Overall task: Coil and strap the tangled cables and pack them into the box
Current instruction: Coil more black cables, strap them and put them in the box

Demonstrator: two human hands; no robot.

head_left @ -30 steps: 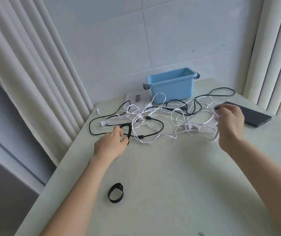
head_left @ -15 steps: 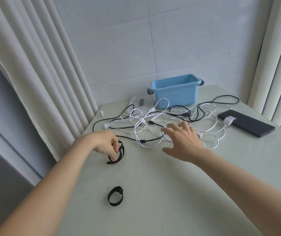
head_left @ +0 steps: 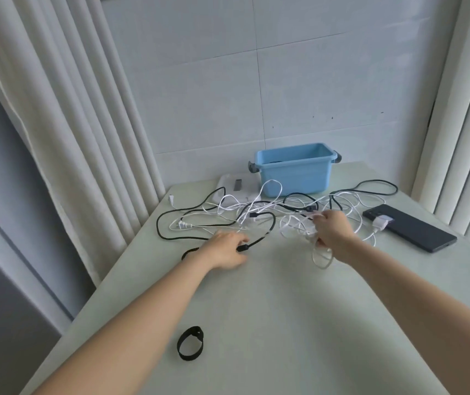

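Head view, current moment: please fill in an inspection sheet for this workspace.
Surface: pale green table, matte.
Job's things: open blue box at the far edge; one black strap lying loose near the front; a second strap partly hidden under the left wrist.
Clutter: dark phone at right with a white charger plug on it; flat white item beside the box.
Grippers: left hand appears to pinch the black cable at its plug; right hand grips loops of the white cables.
Cables: black and white ones tangled together in front of the box, none coiled.
Surroundings: cream curtains on both sides; white tiled wall behind.
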